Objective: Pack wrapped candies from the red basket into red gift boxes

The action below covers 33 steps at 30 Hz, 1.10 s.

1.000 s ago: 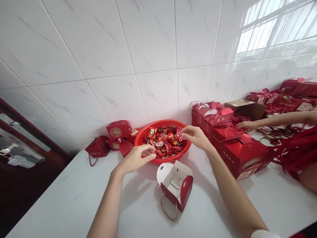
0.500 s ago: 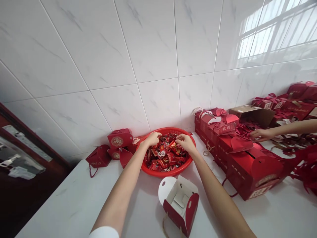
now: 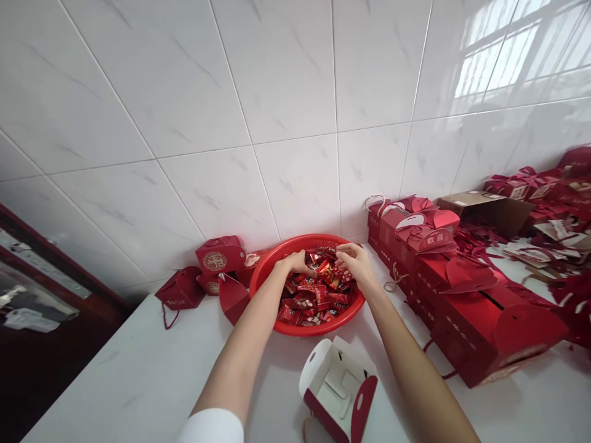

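Observation:
A red plastic basket (image 3: 305,331) holds a heap of red-wrapped candies (image 3: 318,298). Over its left back part, my left hand (image 3: 296,263) reaches down among the candies, its fingertips hidden. My right hand (image 3: 355,261) is at the back right of the basket, with thumb and fingers pinched on a red wrapped candy (image 3: 342,274). In front of the basket stands an open gift box (image 3: 337,394), dark red outside and white inside, with a rope handle. No candies show inside it.
Closed red gift boxes (image 3: 217,258) stand left of the basket. A row of larger red boxes (image 3: 457,295) runs along the right. Behind them are a brown carton (image 3: 484,209) and ribboned boxes (image 3: 521,184). The tiled wall (image 3: 295,184) rises close behind the basket.
My left hand has moved right and deeper into the candies. My right hand has shifted slightly right. The other person's hand at the right has left the view.

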Available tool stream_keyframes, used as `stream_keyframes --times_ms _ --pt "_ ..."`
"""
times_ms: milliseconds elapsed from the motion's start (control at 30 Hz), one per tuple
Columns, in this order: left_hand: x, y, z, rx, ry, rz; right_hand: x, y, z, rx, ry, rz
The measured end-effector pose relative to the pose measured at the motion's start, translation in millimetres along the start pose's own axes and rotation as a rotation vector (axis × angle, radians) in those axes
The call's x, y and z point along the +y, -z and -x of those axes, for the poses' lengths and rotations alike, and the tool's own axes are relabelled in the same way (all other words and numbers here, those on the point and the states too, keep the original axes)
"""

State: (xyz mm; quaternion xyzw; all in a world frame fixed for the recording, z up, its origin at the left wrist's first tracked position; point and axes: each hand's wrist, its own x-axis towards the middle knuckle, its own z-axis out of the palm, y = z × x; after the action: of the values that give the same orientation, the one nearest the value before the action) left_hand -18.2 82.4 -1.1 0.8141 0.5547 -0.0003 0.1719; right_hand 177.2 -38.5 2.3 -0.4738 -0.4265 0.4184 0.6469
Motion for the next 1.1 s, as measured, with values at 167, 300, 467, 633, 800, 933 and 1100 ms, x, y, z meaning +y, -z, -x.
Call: stream_keyframes --times_ms 167,300,467,633,800,933,1100 --pt "5 4.1 10 0.014 0.03 0.034 -2 3 -2 0.107 0.028 -0.096" --pt "10 5.6 15 0.036 0.049 0.084 -4 2 0 0.112 0.019 -0.116" --pt "12 3.2 12 0.123 0.048 0.199 -5 0 1 0.12 0.01 -0.129" --pt "17 -1.7 10 0.158 -0.017 0.325 -5 0 1 0.112 0.004 -0.127" --pt "21 3.0 8 0.23 -0.064 0.479 -4 0 2 0.09 0.008 -0.12" --pt "25 21.0 17 0.321 -0.145 0.68 -7 -1 2 0.06 0.005 -0.118" --pt "39 28.4 49 0.278 -0.309 0.878 -15 -3 6 -0.067 -0.003 -0.107"
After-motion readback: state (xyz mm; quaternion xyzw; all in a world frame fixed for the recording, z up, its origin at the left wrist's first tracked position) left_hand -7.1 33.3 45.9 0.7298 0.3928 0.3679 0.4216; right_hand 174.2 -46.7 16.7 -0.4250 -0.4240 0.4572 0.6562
